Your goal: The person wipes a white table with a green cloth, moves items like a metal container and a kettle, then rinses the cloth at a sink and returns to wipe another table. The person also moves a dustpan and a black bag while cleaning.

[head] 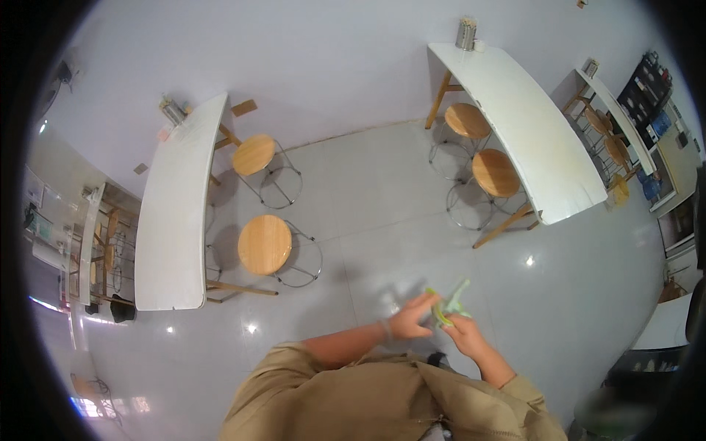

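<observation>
In front of my torso, my right hand point(466, 335) holds a pale green glove-like item point(454, 306) at its lower end. A bright yellow-green band point(439, 314) curves along the item's left side. My left hand point(411, 320) is beside it, fingertips at the band and thumb held apart. Blur hides whether the left fingers grip the band or only touch it. Both hands are above the grey tiled floor point(386, 231).
To the left stands a white table point(174, 220) with wooden-topped stools point(265, 245). Another white table point(529, 121) with stools point(495, 172) is on the right. Metal holders point(466, 34) stand on the tables. Beyond the right table are more furniture and a dark shelf point(645, 82).
</observation>
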Tool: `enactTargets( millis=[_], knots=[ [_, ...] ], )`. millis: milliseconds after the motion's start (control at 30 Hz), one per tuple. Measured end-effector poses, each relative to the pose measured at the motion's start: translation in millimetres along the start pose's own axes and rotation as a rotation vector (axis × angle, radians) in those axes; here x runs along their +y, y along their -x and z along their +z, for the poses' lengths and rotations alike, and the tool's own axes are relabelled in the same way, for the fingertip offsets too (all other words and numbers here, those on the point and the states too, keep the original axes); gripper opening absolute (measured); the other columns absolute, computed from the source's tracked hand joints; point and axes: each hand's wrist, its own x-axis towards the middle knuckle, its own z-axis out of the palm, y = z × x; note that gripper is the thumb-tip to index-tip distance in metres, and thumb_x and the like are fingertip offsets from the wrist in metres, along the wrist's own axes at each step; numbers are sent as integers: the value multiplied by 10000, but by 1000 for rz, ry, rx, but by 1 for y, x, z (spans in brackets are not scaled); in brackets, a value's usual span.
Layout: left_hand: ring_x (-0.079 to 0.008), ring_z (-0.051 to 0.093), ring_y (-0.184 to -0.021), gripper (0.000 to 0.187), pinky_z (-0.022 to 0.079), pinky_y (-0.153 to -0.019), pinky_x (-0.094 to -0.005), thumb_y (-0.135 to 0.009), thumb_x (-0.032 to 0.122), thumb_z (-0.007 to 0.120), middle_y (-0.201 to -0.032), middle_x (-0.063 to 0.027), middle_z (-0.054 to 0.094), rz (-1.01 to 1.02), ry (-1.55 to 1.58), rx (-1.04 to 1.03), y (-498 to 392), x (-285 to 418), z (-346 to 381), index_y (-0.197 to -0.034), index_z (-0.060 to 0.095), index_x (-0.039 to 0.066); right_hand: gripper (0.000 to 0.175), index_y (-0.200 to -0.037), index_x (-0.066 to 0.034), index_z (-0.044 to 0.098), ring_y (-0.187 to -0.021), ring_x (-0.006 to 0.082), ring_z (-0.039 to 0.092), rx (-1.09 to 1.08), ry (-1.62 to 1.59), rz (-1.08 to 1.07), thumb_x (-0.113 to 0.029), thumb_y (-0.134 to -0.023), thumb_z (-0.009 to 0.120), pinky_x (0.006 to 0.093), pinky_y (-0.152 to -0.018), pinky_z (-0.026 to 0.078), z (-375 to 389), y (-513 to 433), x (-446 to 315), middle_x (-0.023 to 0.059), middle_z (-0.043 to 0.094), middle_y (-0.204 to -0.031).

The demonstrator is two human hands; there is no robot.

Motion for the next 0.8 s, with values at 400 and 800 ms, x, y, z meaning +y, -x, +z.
enactTargets(
  millis=[400,800],
  knots=[
    [-262,572,-700,204,457,-649,-329,-719,113,599,-779,-149,603,67,24,-455,-213,164,218,-907,594,34,178,-724,-25,597,-633,339,510,455,293,65,-181,-704,679,406,-569,406,-192,241,177,138,566,-675],
    [-312,543,-622,178,426,-544,-384,-698,187,631,-676,-137,559,253,-338,-358,-489,272,411,-736,518,55,254,-825,-29,580,-615,238,526,937,-90,524,-222,-702,690,340,-584,426,-417,364,360,119,567,-687]
  ],
)
